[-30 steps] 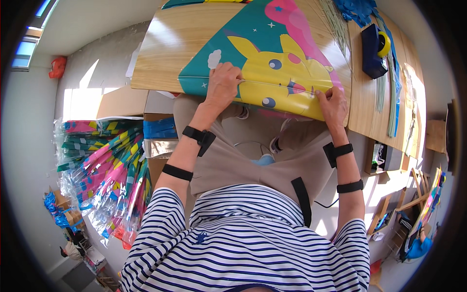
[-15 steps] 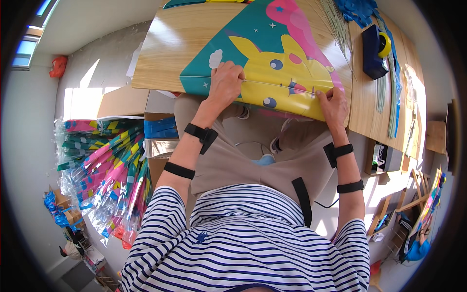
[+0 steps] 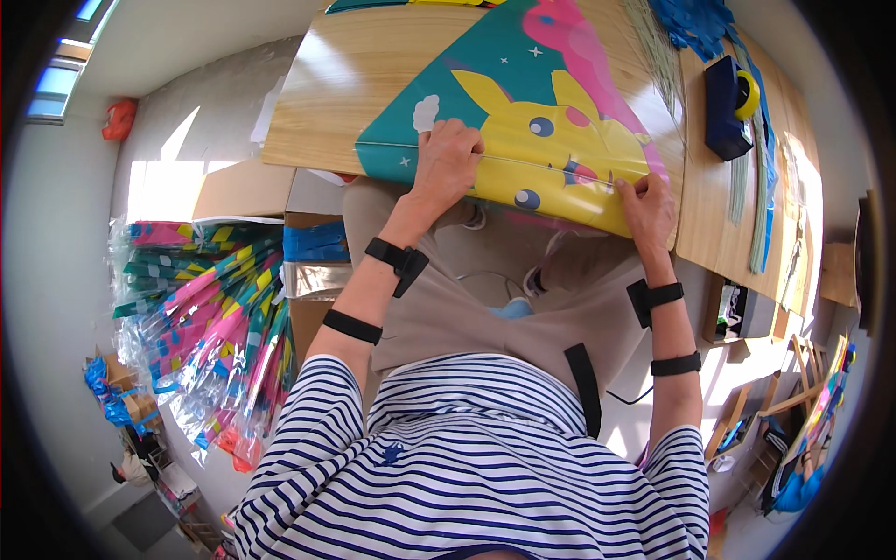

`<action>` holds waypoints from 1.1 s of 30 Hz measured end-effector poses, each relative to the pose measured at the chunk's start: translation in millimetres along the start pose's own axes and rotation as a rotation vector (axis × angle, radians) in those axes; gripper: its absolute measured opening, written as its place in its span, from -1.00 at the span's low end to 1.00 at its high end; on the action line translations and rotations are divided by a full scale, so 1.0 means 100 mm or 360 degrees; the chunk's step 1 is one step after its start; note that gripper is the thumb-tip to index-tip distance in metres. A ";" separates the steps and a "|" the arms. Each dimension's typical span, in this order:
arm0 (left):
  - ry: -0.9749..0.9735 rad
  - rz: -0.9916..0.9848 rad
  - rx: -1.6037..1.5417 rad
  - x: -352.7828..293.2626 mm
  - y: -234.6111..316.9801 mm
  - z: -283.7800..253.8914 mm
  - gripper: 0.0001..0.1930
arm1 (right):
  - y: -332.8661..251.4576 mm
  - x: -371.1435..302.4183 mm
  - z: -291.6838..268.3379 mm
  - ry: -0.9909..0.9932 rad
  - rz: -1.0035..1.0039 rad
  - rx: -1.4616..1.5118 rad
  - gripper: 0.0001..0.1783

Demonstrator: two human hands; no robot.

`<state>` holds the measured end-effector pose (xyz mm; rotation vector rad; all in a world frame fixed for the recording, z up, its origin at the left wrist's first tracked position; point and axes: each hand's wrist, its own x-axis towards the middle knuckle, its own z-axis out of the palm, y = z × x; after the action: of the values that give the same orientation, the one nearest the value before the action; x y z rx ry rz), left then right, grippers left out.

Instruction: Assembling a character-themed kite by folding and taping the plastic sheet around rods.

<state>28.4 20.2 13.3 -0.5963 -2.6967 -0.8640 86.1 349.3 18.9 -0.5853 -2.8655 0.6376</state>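
A triangular printed plastic kite sail (image 3: 523, 121), teal, pink and yellow with a cartoon figure, lies on the wooden table, its near edge hanging past the table edge above my lap. A thin pale line, a rod or a crease, crosses it from side to side. At the left part of this line, my left hand (image 3: 448, 163) is closed, fingers pinched on the sail beside a white cloud print. My right hand (image 3: 650, 207) pinches the sail near its right corner, thumb and forefinger together. What lies between the fingertips of either hand is partly hidden.
A dark blue tape dispenser (image 3: 724, 110) with a yellow roll stands on the table's right side, near thin pale sticks (image 3: 656, 56) and blue strips (image 3: 693, 21). On the left, a cardboard box (image 3: 238, 191) stands beside a heap of colourful plastic-wrapped pieces (image 3: 210, 317).
The whole view has shifted slightly, so things appear a little farther right. Both hands keep their pinch on the kite sail at nearly the same places.
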 end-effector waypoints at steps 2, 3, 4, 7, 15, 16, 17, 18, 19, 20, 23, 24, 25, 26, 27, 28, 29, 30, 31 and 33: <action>0.0030 0.0043 0.0020 -0.01 -0.03 0.04 -0.94 | 0.00 0.00 0.00 -0.0005 0.0000 0.0006 -0.58; 0.0029 0.0044 0.0032 0.00 -0.02 0.04 -0.94 | 0.01 0.00 0.00 0.0001 -0.0013 0.0003 -0.58; 0.0027 0.0045 0.0043 0.00 -0.02 0.05 -0.94 | 0.02 0.00 0.00 0.0006 -0.0025 0.0000 -0.59; 0.0013 0.0053 0.0059 0.00 -0.02 0.03 -0.95 | 0.01 0.00 0.00 0.0004 -0.0017 0.0004 -0.59; -0.0013 0.0037 0.0056 0.00 -0.02 0.01 -0.96 | 0.03 0.01 0.02 -0.0009 0.0007 0.0006 -0.58; -0.0015 0.0032 0.0055 -0.01 -0.02 0.01 -0.96 | 0.02 0.01 0.01 -0.0007 0.0007 0.0005 -0.58; -0.0018 0.0027 0.0055 -0.01 -0.02 0.01 -0.96 | 0.01 0.00 0.01 -0.0006 0.0008 0.0003 -0.58; -0.0012 0.0027 0.0048 -0.01 -0.02 0.01 -0.96 | 0.01 0.00 0.01 -0.0004 0.0005 0.0005 -0.58; -0.0005 0.0026 0.0041 -0.02 -0.02 0.01 -0.96 | 0.00 0.00 0.00 -0.0002 0.0003 0.0006 -0.58; 0.0001 0.0025 0.0035 -0.02 -0.02 0.01 -0.96 | 0.00 -0.01 0.00 -0.0001 0.0000 0.0008 -0.58; 0.0000 0.0024 0.0017 -0.02 -0.02 0.00 -0.96 | -0.02 -0.01 -0.02 0.0004 0.0004 0.0008 -0.58; -0.0006 0.0016 0.0017 -0.02 -0.01 0.00 -0.96 | -0.01 -0.01 -0.02 0.0002 0.0002 0.0007 -0.58; -0.0012 0.0007 0.0018 -0.02 0.00 0.00 -0.96 | 0.01 0.00 -0.01 0.0000 -0.0001 0.0007 -0.59; -0.0018 -0.0001 0.0018 -0.01 0.00 -0.01 -0.96 | 0.02 0.00 0.00 -0.0001 -0.0003 0.0007 -0.59; -0.0015 -0.0004 0.0029 -0.01 0.00 -0.01 -0.96 | 0.02 0.00 0.00 0.0002 -0.0004 0.0005 -0.59; -0.0013 -0.0007 0.0041 -0.01 0.00 -0.01 -0.96 | 0.02 0.00 0.00 0.0004 -0.0004 0.0003 -0.59; -0.0010 -0.0010 0.0052 -0.01 0.00 -0.01 -0.95 | 0.02 0.00 0.01 0.0008 -0.0005 0.0002 -0.58; -0.0007 -0.0008 0.0051 -0.01 0.00 -0.01 -0.95 | 0.03 0.01 0.01 0.0010 -0.0003 0.0011 -0.59; -0.0005 -0.0006 0.0049 -0.01 0.00 -0.01 -0.94 | 0.05 0.01 0.02 0.0012 0.0000 0.0020 -0.59; -0.0001 -0.0006 0.0045 -0.02 0.01 -0.01 -0.94 | 0.05 0.01 0.02 0.0008 0.0004 0.0036 -0.60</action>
<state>30.3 19.3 14.0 -0.5852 -2.7065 -0.8259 86.5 352.6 15.1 -0.5863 -2.8494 0.6668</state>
